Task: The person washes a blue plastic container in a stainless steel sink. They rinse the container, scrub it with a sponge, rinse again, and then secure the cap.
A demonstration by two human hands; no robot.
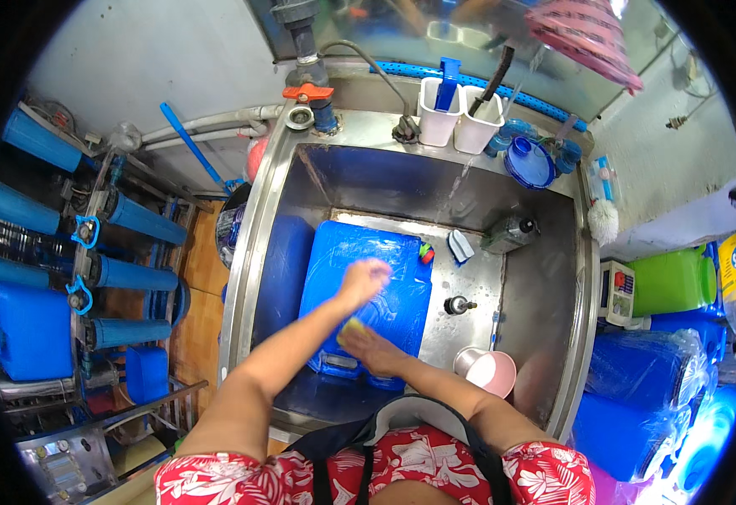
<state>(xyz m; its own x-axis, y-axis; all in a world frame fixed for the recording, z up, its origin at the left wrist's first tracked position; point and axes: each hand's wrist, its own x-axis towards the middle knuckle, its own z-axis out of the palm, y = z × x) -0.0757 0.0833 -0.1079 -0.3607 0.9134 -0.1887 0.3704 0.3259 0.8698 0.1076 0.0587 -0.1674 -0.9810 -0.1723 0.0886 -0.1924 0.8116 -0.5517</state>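
Observation:
A large blue plastic jerrycan (399,315) lies on its side in a stainless steel sink (585,303), its surface wet and soapy. Over its upper middle is my left hand (365,281), fingers curled; whether it holds anything cannot be told. My right hand (371,350) presses a yellow-green sponge (354,331) against the jerrycan's lower part. A red and green cap (426,253) is at the jerrycan's upper right corner. Right of it, on the sink floor, are a blue and white brush (460,247) and a black fitting (458,305).
The sink also holds a pink dipper (494,374), a toothbrush (495,331) and a dark bottle (512,232). White containers (440,120) stand on the back ledge near a blue lid (529,163). Blue filter housings (138,273) are at left; wrapped blue jerrycans (633,366) are at right.

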